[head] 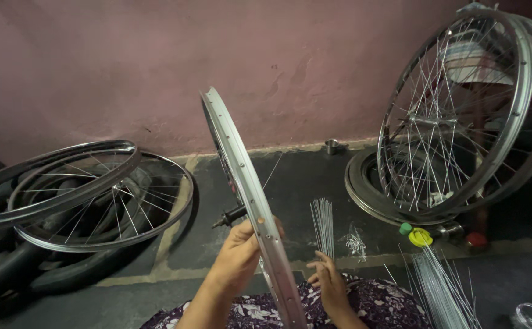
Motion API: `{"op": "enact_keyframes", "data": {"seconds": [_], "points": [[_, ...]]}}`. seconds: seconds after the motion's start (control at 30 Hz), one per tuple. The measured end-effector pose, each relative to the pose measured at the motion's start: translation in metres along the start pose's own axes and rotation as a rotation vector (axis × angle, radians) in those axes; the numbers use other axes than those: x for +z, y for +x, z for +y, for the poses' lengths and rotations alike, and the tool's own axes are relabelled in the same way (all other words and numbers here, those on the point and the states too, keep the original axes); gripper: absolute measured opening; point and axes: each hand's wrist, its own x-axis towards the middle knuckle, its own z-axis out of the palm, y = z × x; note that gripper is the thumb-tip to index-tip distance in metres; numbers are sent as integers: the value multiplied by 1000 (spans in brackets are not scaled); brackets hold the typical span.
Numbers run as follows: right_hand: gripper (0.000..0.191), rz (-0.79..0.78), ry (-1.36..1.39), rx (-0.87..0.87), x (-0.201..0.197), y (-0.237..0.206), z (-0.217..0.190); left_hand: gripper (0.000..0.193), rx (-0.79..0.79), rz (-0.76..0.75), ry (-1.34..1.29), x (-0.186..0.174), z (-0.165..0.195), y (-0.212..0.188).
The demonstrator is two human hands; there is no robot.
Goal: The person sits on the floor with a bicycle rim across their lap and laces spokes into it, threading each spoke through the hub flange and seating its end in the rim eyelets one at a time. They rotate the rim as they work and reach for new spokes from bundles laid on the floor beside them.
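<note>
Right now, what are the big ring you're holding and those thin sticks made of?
The wheel rim looks like bright, shiny metal, probably steel or aluminium: silvery, with punched holes. The spokes look like thin, silvery metal wire, straight and glinting. The exact metals cannot be told.

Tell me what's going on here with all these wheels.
A person sits on the floor holding a bare bicycle rim upright, edge-on to the camera. The left hand grips the rim's lower part; the right hand holds a bundle of thin spokes beside it. A hub axle shows behind the rim. More loose spokes lie at lower right. Spoked wheels lean against the wall on the right, and wheels and tyres are piled on the left.
</note>
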Motion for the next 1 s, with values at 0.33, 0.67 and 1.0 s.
{"op": "enact_keyframes", "data": {"seconds": [0.33, 0.67, 1.0], "points": [[51, -5, -8, -35, 0, 1, 8, 35, 47, 58, -18, 7, 5, -5], [53, -32, -42, -51, -2, 0, 3, 35, -26, 109, -23, 14, -1, -1], [47, -63, -44, -148, 6, -5, 4, 97, 372, 443, 1062, 91, 24, -15]]}}
